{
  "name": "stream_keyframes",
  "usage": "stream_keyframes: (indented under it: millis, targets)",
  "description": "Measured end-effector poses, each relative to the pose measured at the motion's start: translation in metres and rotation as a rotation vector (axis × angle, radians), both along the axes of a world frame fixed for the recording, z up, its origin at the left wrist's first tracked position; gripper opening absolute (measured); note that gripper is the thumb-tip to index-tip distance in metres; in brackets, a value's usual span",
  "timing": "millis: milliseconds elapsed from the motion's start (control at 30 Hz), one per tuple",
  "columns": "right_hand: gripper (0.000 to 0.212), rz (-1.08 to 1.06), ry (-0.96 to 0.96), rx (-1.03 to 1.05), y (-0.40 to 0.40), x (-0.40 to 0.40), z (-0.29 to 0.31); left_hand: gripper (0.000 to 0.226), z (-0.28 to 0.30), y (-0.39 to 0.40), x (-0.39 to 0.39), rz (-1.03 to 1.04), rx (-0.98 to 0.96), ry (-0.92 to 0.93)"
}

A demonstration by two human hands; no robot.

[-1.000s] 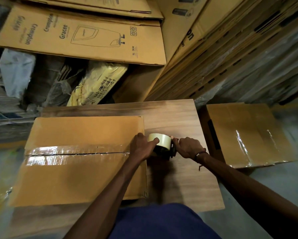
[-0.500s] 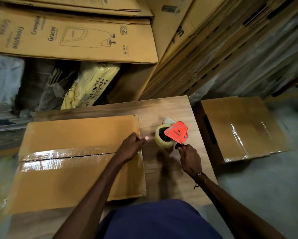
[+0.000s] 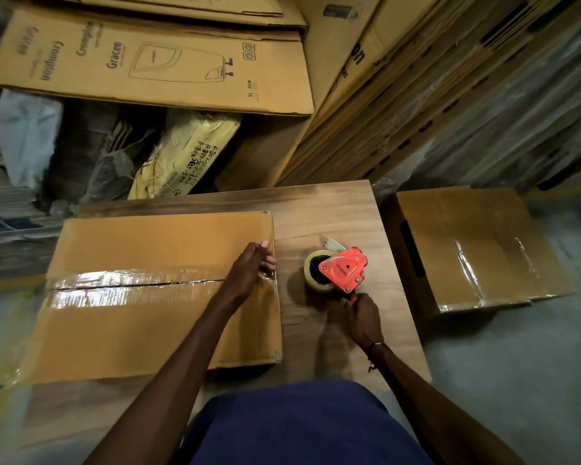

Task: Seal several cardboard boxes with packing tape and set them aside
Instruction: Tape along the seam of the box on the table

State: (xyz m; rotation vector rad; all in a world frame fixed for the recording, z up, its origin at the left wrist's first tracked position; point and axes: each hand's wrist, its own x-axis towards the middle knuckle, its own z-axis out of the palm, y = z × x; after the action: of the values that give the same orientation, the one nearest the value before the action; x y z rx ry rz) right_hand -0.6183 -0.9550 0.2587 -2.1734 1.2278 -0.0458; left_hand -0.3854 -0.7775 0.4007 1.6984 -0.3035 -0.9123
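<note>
- Cardboard box (image 3: 155, 297): flat on the wooden surface (image 3: 336, 209), left of frame centre; clear tape strip (image 3: 128, 286) runs along its centre seam to the right edge.
- Left hand (image 3: 254, 270): at the box's right edge where the tape ends, fingers bent over the edge and pressing on it; grip not clenched round anything that can be made out.
- Tape dispenser (image 3: 343, 268): orange body with a pale tape roll (image 3: 311, 271), standing on the surface just right of the box, apart from it.
- Right hand (image 3: 363, 317): below the dispenser, grip clenched round its handle.
- Second box (image 3: 477, 246): right of frame, on the floor beside the surface, seam taped.
- Flattened cartons (image 3: 155, 62): stacked across the upper frame; printed "Gracee".
</note>
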Motion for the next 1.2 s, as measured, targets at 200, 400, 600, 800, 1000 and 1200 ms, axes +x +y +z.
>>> stream_keyframes:
  millis: [200, 400, 600, 800, 1000, 1200]
  targets:
    - [0.017, 0.019, 0.024, 0.081, 0.000, -0.009, 0.004, 0.029, -0.002, 0.023, -0.011, 0.234, -0.046, -0.173]
    - [0.050, -0.032, -0.263, -0.169, 0.040, 0.016, 0.076, 0.014, -0.007, 0.066, -0.017, 0.231, 0.004, -0.534]
    - [0.047, 0.230, -0.465, 0.140, 0.104, 0.100, 0.131, 0.015, -0.016, 0.086, -0.015, 0.194, 0.030, -0.641]
    - [0.052, 0.128, -0.137, 0.171, 0.136, 0.138, 0.138, 0.016, -0.012, 0.106, -0.004, 0.101, 0.058, -0.679]
    - [0.096, 0.044, -0.118, 0.460, 0.116, 0.133, 0.108, 0.020, -0.009, 0.137, 0.006, 0.054, 0.066, -0.720]
    - [0.091, 0.061, -0.086, 0.063, 0.140, 0.144, 0.138, 0.034, -0.014, 0.161, 0.015, -0.055, 0.085, -0.801]
